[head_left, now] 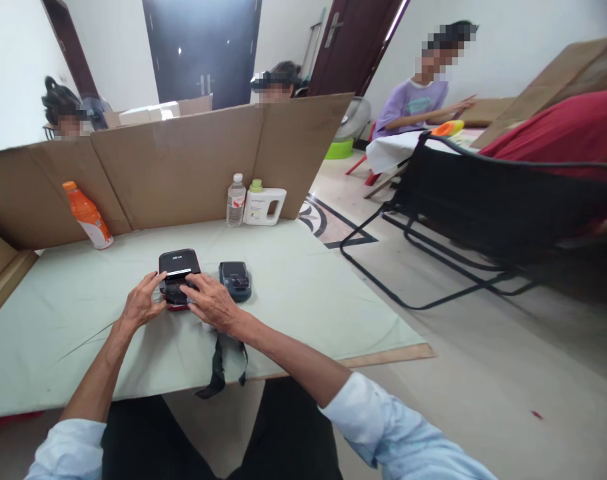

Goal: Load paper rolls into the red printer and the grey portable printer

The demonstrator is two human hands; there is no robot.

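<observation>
A small black portable printer point(178, 261) with a red lower edge lies on the table, a light strip across its middle. My left hand point(144, 301) grips its left side, thumb low and fingers near the upper edge. From the right, my right hand point(210, 303) closes over the front part, its fingertips pressed on the casing. These fingers partly hide the front of the printer. Just beyond my right hand, untouched, sits a second dark blue-black device point(236, 280) of similar size. A black strap point(217, 370) hangs over the near table edge below my right wrist.
A pale green cloth covers the table point(303, 287). Along the cardboard partition point(178, 173) stand a tilted orange bottle point(88, 217), a clear water bottle point(236, 201) and a white jug point(266, 205). A black folding chair point(463, 193) is at right. Other people sit beyond.
</observation>
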